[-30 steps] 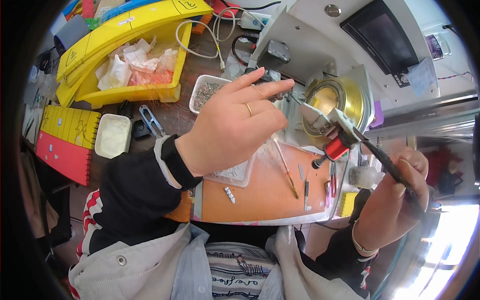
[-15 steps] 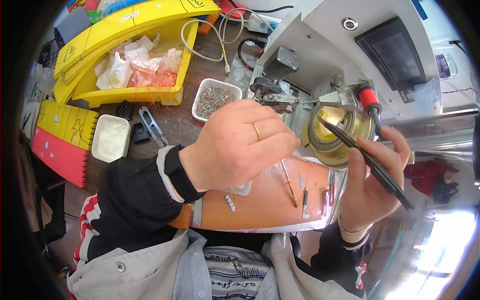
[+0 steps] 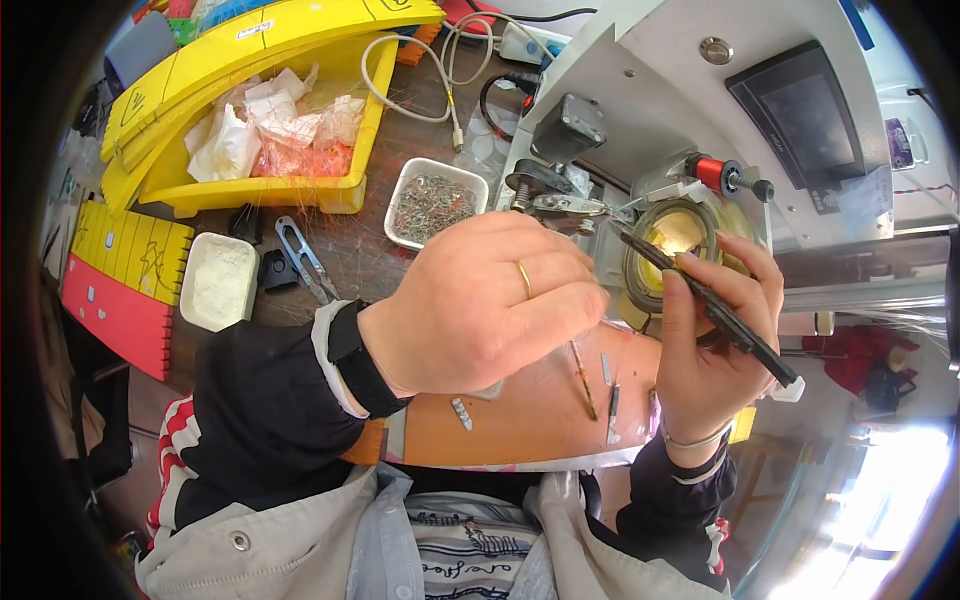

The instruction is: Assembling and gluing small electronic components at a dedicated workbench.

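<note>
My left hand (image 3: 490, 305) is closed, knuckles up, with its fingertips beside the round metal wheel of a machine. Whatever its fingers may pinch is hidden beneath them. In my right hand (image 3: 705, 375) is a pair of dark tweezers (image 3: 740, 328), held like a pen. Their tips point up and left, in front of the brass-coloured wheel (image 3: 637, 275), whose centre is brightly lit. A red handle (image 3: 712, 173) sits behind the wheel. Left of it is a small metal clamp (image 3: 570, 205), just beyond my left fingers.
A white dish of small metal pieces (image 3: 435, 205), a white powder dish (image 3: 220, 280) and blue-handled snips (image 3: 303, 258) lie on the left. Behind stands a yellow bin (image 3: 345, 190) with tissue and red threads. Below, an orange board (image 3: 530, 425) carries a thin brush (image 3: 584, 380) and a knife-like tool (image 3: 614, 410).
My right hand has moved left with the tweezers, closer to the wheel. The red handle has swung up and away from upright to a slant. My left hand has barely moved.
</note>
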